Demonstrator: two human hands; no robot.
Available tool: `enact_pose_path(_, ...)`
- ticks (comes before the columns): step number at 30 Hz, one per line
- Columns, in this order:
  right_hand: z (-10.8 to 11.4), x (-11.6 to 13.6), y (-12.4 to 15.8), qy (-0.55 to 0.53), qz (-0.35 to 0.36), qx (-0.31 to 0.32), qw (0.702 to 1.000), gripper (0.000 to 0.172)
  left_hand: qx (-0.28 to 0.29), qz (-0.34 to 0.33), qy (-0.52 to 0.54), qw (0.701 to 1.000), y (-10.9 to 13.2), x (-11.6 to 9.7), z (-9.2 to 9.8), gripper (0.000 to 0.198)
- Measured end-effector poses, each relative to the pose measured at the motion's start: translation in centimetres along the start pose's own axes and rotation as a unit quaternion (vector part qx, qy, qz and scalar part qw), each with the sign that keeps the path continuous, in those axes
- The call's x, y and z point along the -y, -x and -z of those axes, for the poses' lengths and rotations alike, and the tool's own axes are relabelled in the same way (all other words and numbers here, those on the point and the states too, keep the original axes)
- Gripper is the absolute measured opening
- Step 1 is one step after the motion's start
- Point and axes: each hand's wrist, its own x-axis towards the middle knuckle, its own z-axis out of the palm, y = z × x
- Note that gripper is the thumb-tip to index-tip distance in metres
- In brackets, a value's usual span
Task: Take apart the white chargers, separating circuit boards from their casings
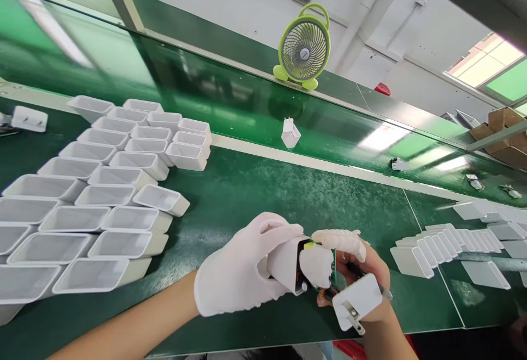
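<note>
My left hand [239, 269], in a white glove, is closed around a white plastic charger housing [284, 265]. Its open end faces right. My right hand [376, 266], with white coverings on some fingers, grips a circuit board [316, 265] with a white block on it. The board's left edge is at the mouth of the housing; how far it sits inside is hidden. Below the right fingers hangs a white plug cap [357, 301] with metal prongs, near wires running to the board. A dark, thin tool with a grey tip [386, 293] lies across the right palm, partly hidden.
Rows of open white housings [111, 195] fill the left of the green bench [247, 184]. White caps or covers [428, 256] are lined up at right. On the green belt [247, 107] sit a plug-topped white charger [290, 133] and small assemblies [399, 164]. A green fan [304, 50] stands behind.
</note>
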Motion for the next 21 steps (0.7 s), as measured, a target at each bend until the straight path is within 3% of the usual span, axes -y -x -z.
enact_pose_path(9,0.35,0.29,0.07,0.068,0.011,-0.001,0.998,0.068,-0.002,-0.001,-0.007,1.000,-0.11,0.27,-0.03,0.082)
enact_pose_path(21,0.33,0.50,-0.29,0.052,0.031,0.003,0.998,0.064,-0.007,0.000,-0.019,1.000,-0.43,-0.15,0.27,0.073)
